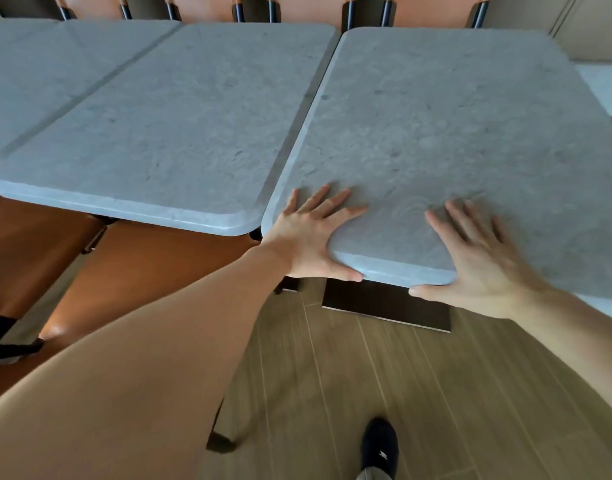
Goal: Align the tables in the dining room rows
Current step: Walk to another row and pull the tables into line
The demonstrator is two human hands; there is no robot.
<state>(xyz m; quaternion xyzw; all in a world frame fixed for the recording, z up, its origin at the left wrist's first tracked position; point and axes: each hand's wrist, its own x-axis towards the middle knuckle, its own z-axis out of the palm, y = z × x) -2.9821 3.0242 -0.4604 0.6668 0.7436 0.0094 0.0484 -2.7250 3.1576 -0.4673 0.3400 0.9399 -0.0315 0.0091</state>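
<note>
Both hands are on the near edge of the right-hand tabletop (pixel 453 109), a grey stone-look slab on a dark pedestal base (pixel 384 303). The left hand (pixel 311 233) lies flat with fingers spread over the near left corner, thumb hooked down along the front edge; the right hand (pixel 477 258) is also spread flat on top, thumb against the front edge, its fingers slightly blurred. Neither pinches anything; they press and brace. This tabletop stands just beside the neighbouring tabletop (pixel 166 126) to its left, with a narrow dark gap between them that looks wider at the near end than at the far end, and its front edge sits nearer the person than the neighbour's. So the step in hand looks like squaring this 1 table with the row. The next move probably calls for pushing the near end away and slightly left, turning it until the gap is even and the front edges line up, while keeping clear of the orange chairs (pixel 207 8) behind and the person's foot (pixel 380 445) below.
</note>
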